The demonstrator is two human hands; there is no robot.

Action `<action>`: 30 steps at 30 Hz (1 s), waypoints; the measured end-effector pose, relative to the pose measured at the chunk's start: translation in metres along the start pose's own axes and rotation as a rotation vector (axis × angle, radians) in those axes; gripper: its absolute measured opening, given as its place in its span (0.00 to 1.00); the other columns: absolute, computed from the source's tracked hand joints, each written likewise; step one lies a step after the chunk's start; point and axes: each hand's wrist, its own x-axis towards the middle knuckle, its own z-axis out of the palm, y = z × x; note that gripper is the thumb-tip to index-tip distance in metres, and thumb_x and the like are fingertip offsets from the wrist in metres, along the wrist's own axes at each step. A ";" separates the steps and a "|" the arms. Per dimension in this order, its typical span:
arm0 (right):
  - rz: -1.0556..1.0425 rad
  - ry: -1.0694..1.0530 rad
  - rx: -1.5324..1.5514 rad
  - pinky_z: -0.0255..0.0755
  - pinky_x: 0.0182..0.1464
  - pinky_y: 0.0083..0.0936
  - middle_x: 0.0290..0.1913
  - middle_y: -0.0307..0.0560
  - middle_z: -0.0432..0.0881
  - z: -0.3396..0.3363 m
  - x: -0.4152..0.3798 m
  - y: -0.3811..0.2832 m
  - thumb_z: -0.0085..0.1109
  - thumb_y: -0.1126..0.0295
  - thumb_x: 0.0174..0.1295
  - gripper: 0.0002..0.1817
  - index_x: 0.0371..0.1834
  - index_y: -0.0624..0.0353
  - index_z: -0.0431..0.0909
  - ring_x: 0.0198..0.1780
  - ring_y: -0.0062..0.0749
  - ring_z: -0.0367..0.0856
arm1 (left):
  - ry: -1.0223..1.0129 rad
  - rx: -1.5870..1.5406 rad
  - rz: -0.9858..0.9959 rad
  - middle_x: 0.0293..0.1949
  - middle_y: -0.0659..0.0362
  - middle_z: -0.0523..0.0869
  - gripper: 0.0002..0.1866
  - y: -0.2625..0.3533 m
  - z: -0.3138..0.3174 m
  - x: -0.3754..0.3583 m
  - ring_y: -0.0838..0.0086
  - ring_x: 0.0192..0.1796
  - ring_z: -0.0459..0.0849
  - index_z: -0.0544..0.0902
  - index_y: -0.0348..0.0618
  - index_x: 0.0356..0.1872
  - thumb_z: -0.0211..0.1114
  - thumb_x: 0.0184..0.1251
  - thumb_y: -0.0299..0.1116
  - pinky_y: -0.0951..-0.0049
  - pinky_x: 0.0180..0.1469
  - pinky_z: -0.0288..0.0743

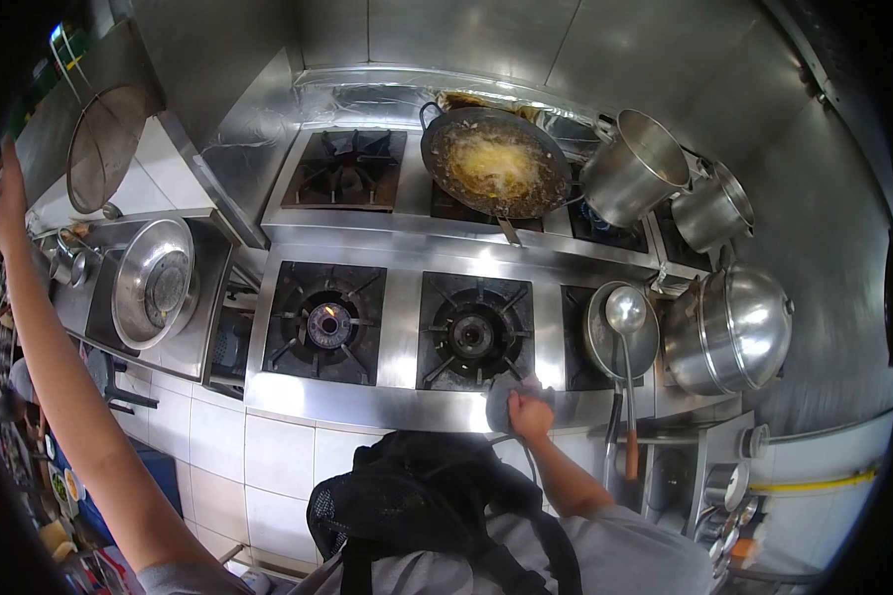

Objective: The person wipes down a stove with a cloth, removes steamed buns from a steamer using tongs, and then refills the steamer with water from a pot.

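Observation:
At the far left edge my left hand [6, 203] is raised beside a round mesh strainer [111, 144] with a wire handle; its fingers are dark and partly cut off, so their hold cannot be made out. My right hand [531, 415] is closed on a grey cloth [503, 402] at the stove's front edge [407, 405], just below the front middle burner [471, 337]. On a back burner a black wok [446, 183] holds bubbling yellow oil with pale food in it. A small flame shows in the front left burner [328, 325].
Tall metal pots [633, 169] stand at the back right. A pan [595, 342] with a ladle [626, 309] across it and a domed steamer [729, 327] are at the right. A metal bowl [154, 283] sits on the left counter. A black bag [407, 506] hangs at my front.

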 end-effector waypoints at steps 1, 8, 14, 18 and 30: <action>-0.001 0.001 0.001 0.77 0.37 0.53 0.28 0.58 0.86 -0.001 0.000 -0.001 0.48 0.43 0.71 0.29 0.27 0.52 0.88 0.32 0.60 0.86 | 0.000 0.004 0.000 0.36 0.52 0.86 0.23 0.004 -0.004 -0.001 0.62 0.39 0.82 0.85 0.37 0.38 0.68 0.68 0.52 0.61 0.47 0.74; -0.008 0.002 -0.006 0.78 0.38 0.53 0.29 0.58 0.86 0.003 0.001 0.002 0.48 0.43 0.71 0.28 0.27 0.52 0.88 0.33 0.60 0.86 | -0.006 0.037 -0.008 0.28 0.50 0.82 0.23 0.017 -0.015 -0.004 0.60 0.31 0.78 0.82 0.34 0.29 0.65 0.70 0.48 0.58 0.38 0.73; 0.011 0.007 0.009 0.78 0.39 0.53 0.29 0.58 0.86 0.001 0.001 0.002 0.49 0.44 0.70 0.28 0.27 0.53 0.88 0.33 0.60 0.86 | -0.039 0.072 -0.068 0.22 0.49 0.79 0.25 0.031 -0.019 -0.008 0.59 0.23 0.74 0.79 0.32 0.22 0.63 0.72 0.45 0.55 0.31 0.72; 0.015 -0.023 0.031 0.78 0.39 0.53 0.29 0.58 0.86 -0.006 0.000 -0.003 0.49 0.44 0.70 0.28 0.27 0.53 0.88 0.33 0.59 0.86 | -0.155 0.191 -0.274 0.17 0.48 0.77 0.27 0.058 -0.023 -0.007 0.58 0.18 0.72 0.77 0.30 0.17 0.62 0.73 0.43 0.53 0.26 0.72; 0.411 -1.164 0.359 0.81 0.49 0.46 0.44 0.49 0.88 0.039 -0.079 0.085 0.51 0.30 0.65 0.40 0.55 0.58 0.83 0.42 0.44 0.89 | -0.034 -0.088 -0.004 0.16 0.48 0.75 0.28 0.179 -0.124 -0.035 0.57 0.16 0.70 0.75 0.31 0.14 0.60 0.73 0.40 0.52 0.24 0.70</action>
